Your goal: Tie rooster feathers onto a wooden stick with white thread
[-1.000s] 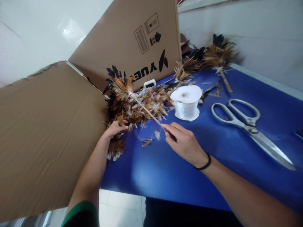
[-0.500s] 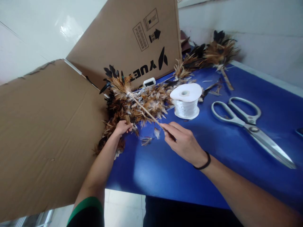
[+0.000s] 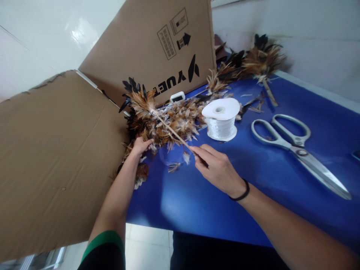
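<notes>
My right hand (image 3: 216,165), with a black band on its wrist, is closed round the lower end of a thin wooden stick (image 3: 173,130). The stick slants up to the left, and brown and black feathers (image 3: 142,102) are fixed to its far end, like a feather duster. At the near left edge of a heap of loose brown feathers (image 3: 180,122), my left hand (image 3: 141,145) has its thumb stretched to the right over a small tuft. Its fingers look curled on feathers there, though they are partly hidden.
A spool of clear thread (image 3: 222,125) stands right of the heap. Large metal scissors (image 3: 299,152) lie on the blue table (image 3: 225,213). Cardboard panels (image 3: 56,161) wall the left and back. A white device (image 3: 177,97) and another feather bundle (image 3: 263,60) lie behind.
My left hand has moved slightly up and left along the feather heap, its thumb now stretched out. My right hand and the feathered stick have hardly moved.
</notes>
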Available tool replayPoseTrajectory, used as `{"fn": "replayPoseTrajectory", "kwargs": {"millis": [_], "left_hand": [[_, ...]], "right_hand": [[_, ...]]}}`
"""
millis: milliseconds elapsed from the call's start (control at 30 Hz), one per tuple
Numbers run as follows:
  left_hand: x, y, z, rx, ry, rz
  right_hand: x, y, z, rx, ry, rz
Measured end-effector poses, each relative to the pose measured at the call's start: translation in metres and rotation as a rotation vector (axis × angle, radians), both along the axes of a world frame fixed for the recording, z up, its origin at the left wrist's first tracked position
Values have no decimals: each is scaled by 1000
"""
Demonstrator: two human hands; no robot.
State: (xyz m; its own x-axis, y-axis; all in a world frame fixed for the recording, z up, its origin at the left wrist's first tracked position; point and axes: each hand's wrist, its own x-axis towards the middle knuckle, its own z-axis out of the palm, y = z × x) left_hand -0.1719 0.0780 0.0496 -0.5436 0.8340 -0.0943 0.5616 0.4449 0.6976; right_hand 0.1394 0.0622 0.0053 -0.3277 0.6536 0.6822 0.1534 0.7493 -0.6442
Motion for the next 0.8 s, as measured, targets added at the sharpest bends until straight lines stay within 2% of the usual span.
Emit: {"fn": "replayPoseTrajectory", "kwargs": {"millis": [167, 300, 500, 633, 800], "left_hand": [[-1, -11, 25, 163, -153, -5], [4, -15, 36, 227, -313, -26], [5, -19, 39, 250, -497, -52], [3, -22, 42, 272, -543, -57], [9, -27, 44, 224, -566, -108]], "right_hand": [[0, 1, -1, 9, 2, -6], [0, 2, -1, 18, 4, -24], [0, 2, -2, 2, 5, -6], [0, 2, -2, -1, 7, -1], [1, 1, 0, -5, 11, 0]]}}
